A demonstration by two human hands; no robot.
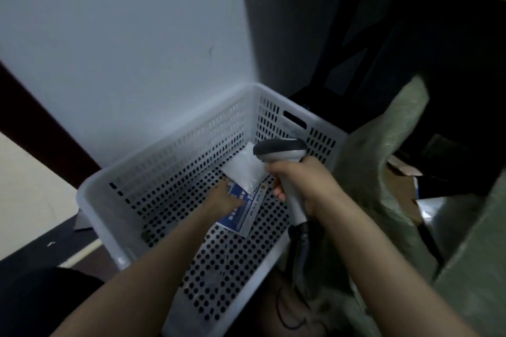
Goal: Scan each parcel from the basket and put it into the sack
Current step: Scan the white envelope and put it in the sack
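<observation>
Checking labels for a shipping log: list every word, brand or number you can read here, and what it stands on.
Blue-and-white flat parcel: large white characters on the blue field and small print on the pale edge strip, all too blurred to read.
White plastic mailer bag: no print visible.
Grey handheld barcode scanner: no marking visible.
White perforated plastic basket: none.

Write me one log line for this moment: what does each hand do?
left hand: touches blue parcel in basket | right hand: grips scanner | sack: beside basket
</observation>
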